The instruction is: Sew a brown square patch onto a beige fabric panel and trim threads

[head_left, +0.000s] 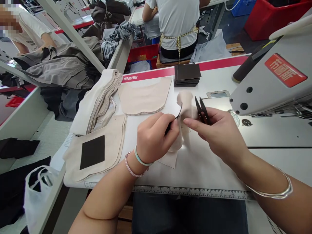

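Between my hands a cream fabric piece [186,100] is bunched and partly rolled above the table. My left hand [158,133] is closed in a pinch on its dark edge. In my right hand [216,130] are small black thread snips [202,111], blades apart and pointing up and away. The right thumb reaches toward the fabric; I cannot tell whether it touches. Left of my hands lie a cream fabric panel [146,96] and a cream panel stack [73,162] topped by a black square patch [92,152]. Fingers hide part of the held edge.
A sewing machine [275,71] stands at the right. Black squares [187,74] are stacked at the table's back, folded cream fabric [97,100] at the left. A ruler strip [195,191] runs along the front edge. A seated person [180,26] is beyond the table.
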The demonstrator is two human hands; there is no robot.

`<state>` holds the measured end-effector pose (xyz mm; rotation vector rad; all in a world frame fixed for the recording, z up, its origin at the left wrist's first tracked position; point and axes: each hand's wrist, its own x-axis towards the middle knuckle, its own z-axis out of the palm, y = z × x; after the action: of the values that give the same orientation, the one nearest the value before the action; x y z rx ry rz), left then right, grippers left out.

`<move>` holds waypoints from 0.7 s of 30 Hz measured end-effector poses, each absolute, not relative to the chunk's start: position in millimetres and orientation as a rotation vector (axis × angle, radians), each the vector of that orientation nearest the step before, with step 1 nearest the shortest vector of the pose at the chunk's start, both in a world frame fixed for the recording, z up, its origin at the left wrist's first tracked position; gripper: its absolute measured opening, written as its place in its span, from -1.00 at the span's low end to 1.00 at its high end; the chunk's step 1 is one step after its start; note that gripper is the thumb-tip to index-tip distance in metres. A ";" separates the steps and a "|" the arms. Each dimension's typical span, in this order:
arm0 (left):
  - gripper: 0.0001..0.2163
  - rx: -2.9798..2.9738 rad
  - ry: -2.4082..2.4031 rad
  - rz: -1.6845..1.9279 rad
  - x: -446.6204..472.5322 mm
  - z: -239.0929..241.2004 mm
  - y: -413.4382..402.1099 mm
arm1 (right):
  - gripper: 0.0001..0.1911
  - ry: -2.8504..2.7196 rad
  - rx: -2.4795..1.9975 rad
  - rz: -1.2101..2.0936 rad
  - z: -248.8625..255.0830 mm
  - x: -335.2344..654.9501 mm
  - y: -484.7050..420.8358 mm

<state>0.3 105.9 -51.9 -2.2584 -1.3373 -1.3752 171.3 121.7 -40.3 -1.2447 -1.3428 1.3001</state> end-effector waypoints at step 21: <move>-0.89 -2.188 -1.371 -1.272 -8.0 -49.4 110.3 | -0.80 -1.290 -1.222 1.341 -42.1 172.7 120.2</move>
<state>-8.0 110.3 -49.4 -2.1877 -1.3715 -1.2720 172.7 120.2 -42.1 -1.2218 -1.2902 1.3406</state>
